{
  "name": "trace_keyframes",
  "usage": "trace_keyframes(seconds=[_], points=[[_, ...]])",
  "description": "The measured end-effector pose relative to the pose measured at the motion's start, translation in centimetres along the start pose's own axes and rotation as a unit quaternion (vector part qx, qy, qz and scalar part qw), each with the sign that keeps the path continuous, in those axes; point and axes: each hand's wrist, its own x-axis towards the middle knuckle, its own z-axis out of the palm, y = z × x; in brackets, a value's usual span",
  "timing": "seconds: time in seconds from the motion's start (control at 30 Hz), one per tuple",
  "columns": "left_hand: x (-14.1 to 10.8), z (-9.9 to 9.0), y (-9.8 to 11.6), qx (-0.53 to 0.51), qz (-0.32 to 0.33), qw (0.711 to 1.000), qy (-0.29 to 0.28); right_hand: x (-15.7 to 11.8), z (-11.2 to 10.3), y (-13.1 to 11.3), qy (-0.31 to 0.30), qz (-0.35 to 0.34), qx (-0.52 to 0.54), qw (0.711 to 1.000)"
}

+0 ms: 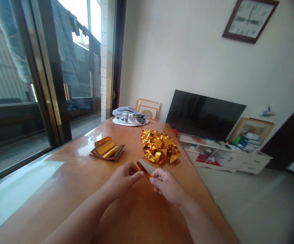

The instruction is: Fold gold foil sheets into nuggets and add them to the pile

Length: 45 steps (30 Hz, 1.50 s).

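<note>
A small sheet of gold foil paper (147, 167), pale on one side with a gold strip along its near edge, is held over the table between my hands. My left hand (125, 176) is closed at the sheet's left end, thumb stretched toward the right. At the right end, my right hand (165, 184) pinches the sheet between thumb and fingers. Beyond my right hand lies a heap of folded gold foil pieces (162, 147). To the far left of the sheet rests a stack of flat foil papers (107, 149), its top sheets curling up.
The glossy wooden table (67, 193) has its right edge beside my right forearm. Bundled grey and white cloth (130, 117) lies at its far end. Past it stand a television (205, 115) and a white cabinet (228, 159). A glass sliding door (42, 67) is at left.
</note>
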Motion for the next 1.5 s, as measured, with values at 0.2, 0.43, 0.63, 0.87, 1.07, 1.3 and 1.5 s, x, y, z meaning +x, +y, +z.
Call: trace_keyframes(seconds=[0.2, 0.43, 0.63, 0.87, 1.07, 1.3, 1.5], points=[[-0.4, 1.1, 1.3, -0.227, 0.017, 0.973, -0.031, 0.0, 0.9, 0.2, -0.042, 0.017, 0.046, 0.998], [0.3, 1.6, -0.7, -0.166, 0.045, 0.985, 0.019, 0.3, 0.8, 0.5, -0.012, 0.002, 0.039, 0.999], [-0.4, 0.7, 0.2, 0.15, 0.157, 0.97, 0.112, 0.7, 0.2, 0.9, 0.056, -0.03, 0.011, 0.998], [-0.7, 1.5, 1.0, 0.262, 0.207, 0.942, 0.012, 0.0, -0.8, -0.7, 0.132, -0.177, -0.158, 0.962], [-1.1, 3.3, 0.9, 0.25, 0.197, 0.945, -0.07, -0.8, -1.0, -0.7, 0.007, -0.155, -0.353, 0.923], [-1.4, 3.7, 0.8, 0.224, 0.146, 0.958, -0.103, -0.1, -1.5, 1.2, -0.046, -0.117, -0.354, 0.927], [-1.1, 2.9, -0.1, 0.221, 0.115, 0.963, -0.101, -0.3, -1.7, 1.0, -0.042, -0.104, -0.344, 0.932]])
